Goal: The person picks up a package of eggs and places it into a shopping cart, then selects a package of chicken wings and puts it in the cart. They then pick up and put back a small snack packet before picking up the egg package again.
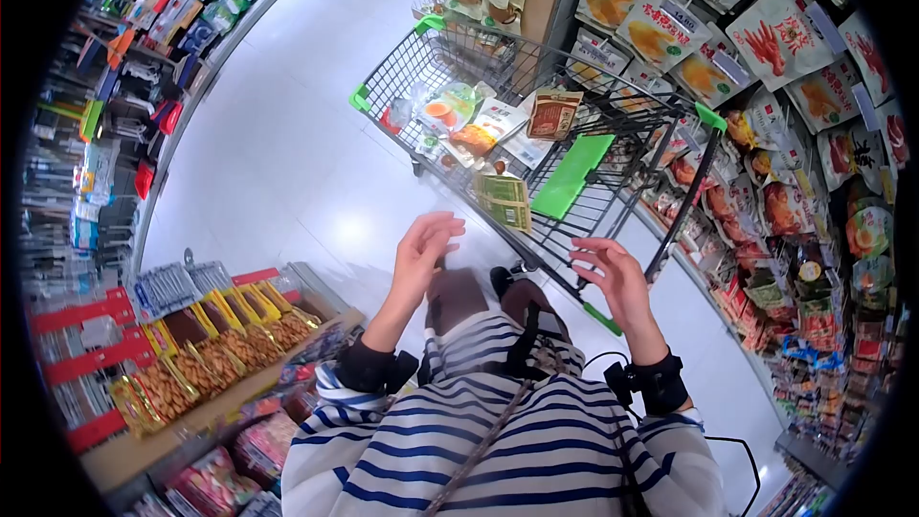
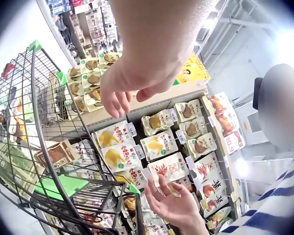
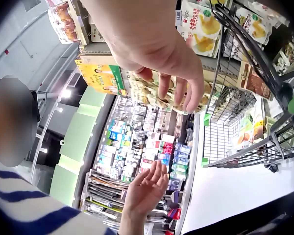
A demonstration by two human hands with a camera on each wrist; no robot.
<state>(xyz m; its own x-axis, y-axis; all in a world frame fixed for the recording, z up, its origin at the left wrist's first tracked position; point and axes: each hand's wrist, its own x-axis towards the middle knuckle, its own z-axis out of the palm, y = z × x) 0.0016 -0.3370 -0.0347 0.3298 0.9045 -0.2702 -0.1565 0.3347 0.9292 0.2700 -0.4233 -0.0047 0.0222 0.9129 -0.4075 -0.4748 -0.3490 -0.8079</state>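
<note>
My left hand [image 1: 421,249] is raised in front of my body, fingers relaxed, and holds nothing. At the right, my right hand [image 1: 617,280] is also empty, with its fingers spread loosely near the shopping cart [image 1: 360,98]. The cart stands just ahead, a black wire basket with green corners and a green flap [image 1: 572,178]. Inside it lie a brown packet [image 1: 555,115], a green packet [image 1: 504,201], a white food packet [image 1: 490,124] and a clear-looking bag [image 1: 448,108]. In the left wrist view both hands show against the shelves, apart from the cart.
Shelves of hanging food packets [image 1: 667,24] line the right side, close to the cart. A low display of snack packs [image 1: 196,364] stands at lower left. Another shelf [image 1: 105,153] runs along the far left, across the pale floor [image 1: 249,134].
</note>
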